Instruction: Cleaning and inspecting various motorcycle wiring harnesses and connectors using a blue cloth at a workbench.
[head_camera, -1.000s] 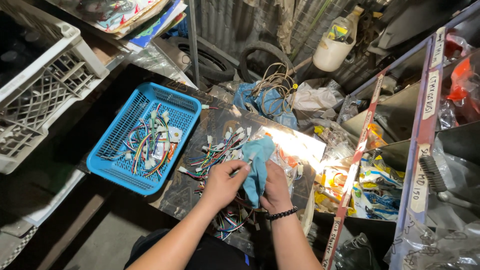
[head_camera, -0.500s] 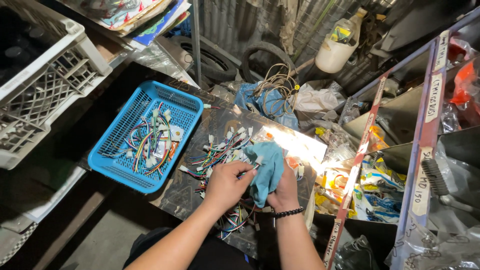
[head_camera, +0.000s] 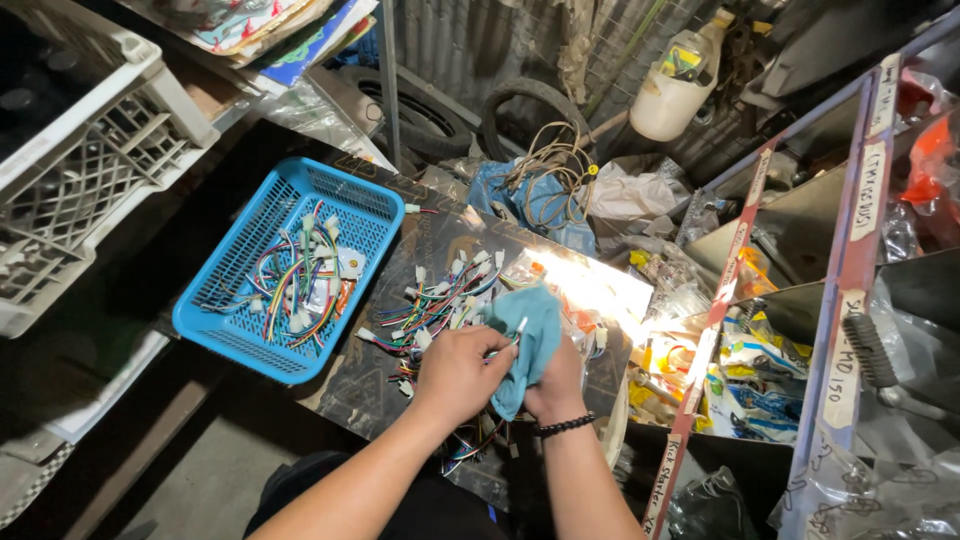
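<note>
My left hand (head_camera: 460, 372) pinches a small white connector with coloured wires (head_camera: 517, 331) and presses it into a light blue cloth (head_camera: 527, 340). My right hand (head_camera: 557, 385), with a dark bead bracelet on the wrist, grips that cloth from underneath and is mostly hidden by it. Both hands hover over a dark board (head_camera: 360, 380) strewn with a pile of wired connectors (head_camera: 430, 305). A blue plastic basket (head_camera: 225, 300) with several more wired connectors lies to the left of the pile.
A white plastic crate (head_camera: 90, 170) stands at the far left. Tyres (head_camera: 520, 105), a coil of cable (head_camera: 550, 175), a white jug (head_camera: 670, 85) and plastic bags crowd the back. Metal shelf bins with packaged parts (head_camera: 760, 370) line the right side.
The cloth has been gathered closer into both hands and turned, and my left hand has shifted over it with a connector. The camera view has moved slightly.
</note>
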